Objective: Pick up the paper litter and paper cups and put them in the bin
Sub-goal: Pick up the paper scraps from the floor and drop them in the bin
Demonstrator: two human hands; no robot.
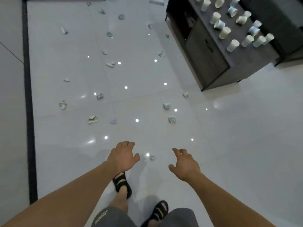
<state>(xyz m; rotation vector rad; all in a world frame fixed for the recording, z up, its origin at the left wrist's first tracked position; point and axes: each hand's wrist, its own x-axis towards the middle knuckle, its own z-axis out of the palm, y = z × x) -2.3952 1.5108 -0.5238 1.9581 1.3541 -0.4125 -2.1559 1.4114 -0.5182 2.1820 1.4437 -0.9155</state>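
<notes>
Crumpled paper litter is scattered over the glossy white floor: a small pale ball (152,157) lies between my hands, a green-white wad (93,119) and a lilac scrap (113,121) sit further ahead, and a crushed cup (172,119) lies to the right. Several paper cups (232,45) stand or lie on the dark cabinet top at the upper right. My left hand (122,157) hangs above the floor with fingers loosely curled and holds nothing. My right hand (184,163) is spread, also holding nothing. No bin is in view.
A dark grey cabinet (206,59) juts in from the upper right. A black strip (28,95) runs along the floor's left side. My feet in black sandals (122,184) stand below my hands. More litter (110,63) dots the floor towards the far end.
</notes>
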